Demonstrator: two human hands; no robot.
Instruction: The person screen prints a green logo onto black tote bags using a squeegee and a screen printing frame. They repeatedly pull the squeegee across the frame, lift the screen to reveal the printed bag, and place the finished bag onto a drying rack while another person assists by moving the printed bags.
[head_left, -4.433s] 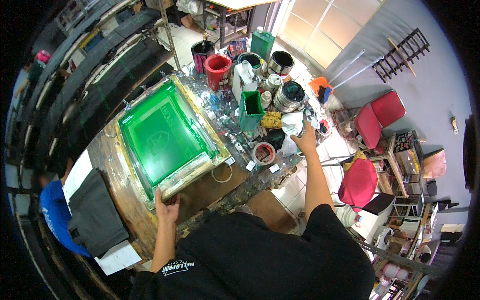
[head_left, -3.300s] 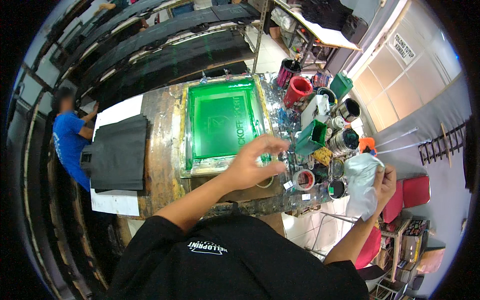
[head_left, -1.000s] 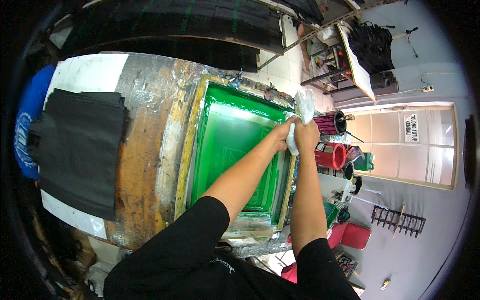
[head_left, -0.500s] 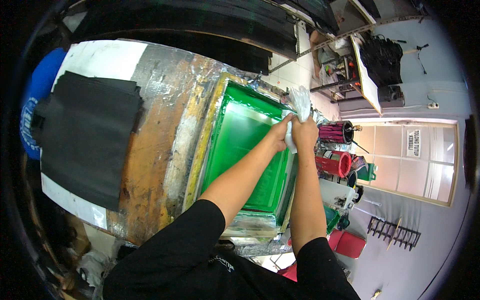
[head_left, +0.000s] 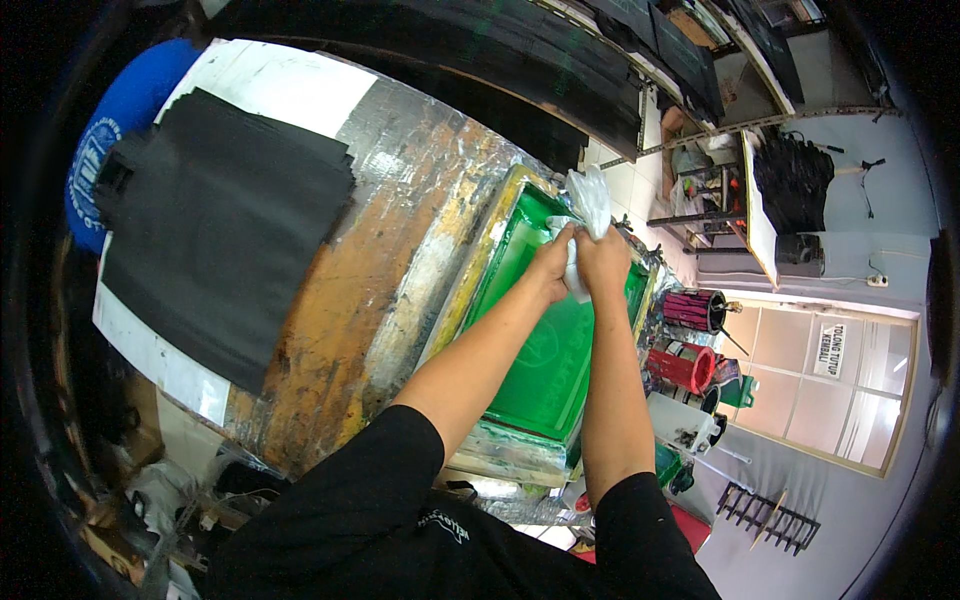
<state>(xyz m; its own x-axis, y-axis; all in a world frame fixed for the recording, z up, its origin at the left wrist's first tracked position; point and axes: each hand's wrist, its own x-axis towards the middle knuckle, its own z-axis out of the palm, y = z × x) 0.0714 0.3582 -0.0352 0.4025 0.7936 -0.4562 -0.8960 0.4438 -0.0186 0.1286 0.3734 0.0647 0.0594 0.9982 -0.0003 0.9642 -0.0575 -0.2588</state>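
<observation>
Both my hands are closed around a crumpled, whitish, translucent plastic bag (head_left: 590,195), its loose top sticking up past my fingers. My left hand (head_left: 550,265) grips it from the left, and my right hand (head_left: 604,265) presses close beside it. They are over the far part of a screen-printing frame (head_left: 470,262), whose mesh (head_left: 540,370) is coated bright green, with a faint round mark on it. Whether the bag touches the mesh, or has anything inside, I cannot tell.
A stack of black fabric pieces (head_left: 220,230) lies on a white board (head_left: 290,90) at the left of the stained table (head_left: 330,330). Beside it is a blue rounded object (head_left: 140,110). Pink-black (head_left: 690,308) and red (head_left: 680,366) tubs stand right of the frame.
The view has turned, so the table and frame appear farther right. Relative to the frame, my hands and the bag have shifted from its right edge inward over the mesh.
</observation>
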